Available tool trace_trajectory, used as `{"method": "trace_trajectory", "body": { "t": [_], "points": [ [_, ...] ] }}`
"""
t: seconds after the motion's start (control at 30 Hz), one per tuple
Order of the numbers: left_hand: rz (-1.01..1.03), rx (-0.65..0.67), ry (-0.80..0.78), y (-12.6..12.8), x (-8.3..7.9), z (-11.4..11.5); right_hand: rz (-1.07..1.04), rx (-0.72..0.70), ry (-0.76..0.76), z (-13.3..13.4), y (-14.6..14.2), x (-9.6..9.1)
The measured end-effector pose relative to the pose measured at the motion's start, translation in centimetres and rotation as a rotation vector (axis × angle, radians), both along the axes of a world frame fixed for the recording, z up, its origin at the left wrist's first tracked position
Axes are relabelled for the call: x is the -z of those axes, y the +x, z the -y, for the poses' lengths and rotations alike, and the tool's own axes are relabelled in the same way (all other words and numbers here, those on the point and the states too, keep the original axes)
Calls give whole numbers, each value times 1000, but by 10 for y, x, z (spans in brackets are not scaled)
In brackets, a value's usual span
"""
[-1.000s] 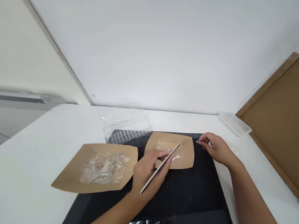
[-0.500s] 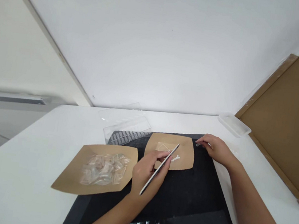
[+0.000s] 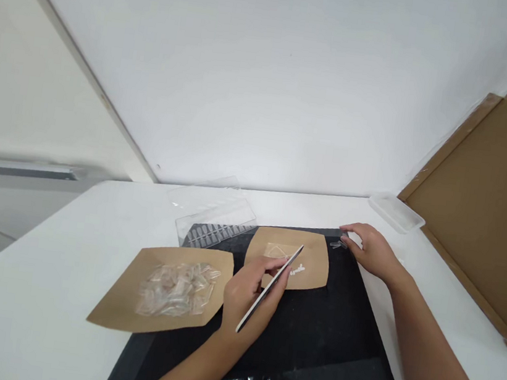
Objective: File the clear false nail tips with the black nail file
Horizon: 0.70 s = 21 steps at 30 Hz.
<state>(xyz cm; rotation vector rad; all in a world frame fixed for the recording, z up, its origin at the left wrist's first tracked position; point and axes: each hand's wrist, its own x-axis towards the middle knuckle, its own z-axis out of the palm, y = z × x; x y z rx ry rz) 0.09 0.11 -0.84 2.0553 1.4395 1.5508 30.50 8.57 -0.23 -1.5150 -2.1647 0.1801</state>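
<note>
In my left hand (image 3: 252, 289) is a slim nail file (image 3: 270, 289), pale along its edge and dark on its face, held slantwise between thumb and fingers. It passes over a brown paper sheet (image 3: 315, 248), which bears a small clear bag (image 3: 277, 251) and several tiny white pieces (image 3: 298, 270). My right hand (image 3: 362, 248) is at the far right corner of the black mat (image 3: 323, 330), thumb and index finger apart. Small clear plastic pieces (image 3: 338, 244) lie by its fingertips. My left hand partly hides the clear bag.
Another brown sheet (image 3: 121, 303) at left carries a heap of clear plastic packets (image 3: 177, 289). Behind it lie a clear case with nail-shaped slots (image 3: 217, 232) and thin clear film. A translucent tray (image 3: 397, 213) sits at the back right, beside a cardboard panel (image 3: 486, 227).
My right hand has loosened its pinch and spread thumb and index finger; the small clear pieces now show on the mat. My left hand and the nail file have hardly moved.
</note>
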Motion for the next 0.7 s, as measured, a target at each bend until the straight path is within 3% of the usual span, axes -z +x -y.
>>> {"method": "trace_trajectory", "body": {
  "t": [0.23,0.5,0.7],
  "points": [
    [4,-10,-16,0,3,0,205,241,83,-13,15,30],
    [7,2,4,0,0,0,249,71,95,-11,-11,34],
    [8,0,4,0,1,0,315,63,102,-6,-27,35]
  ]
}}
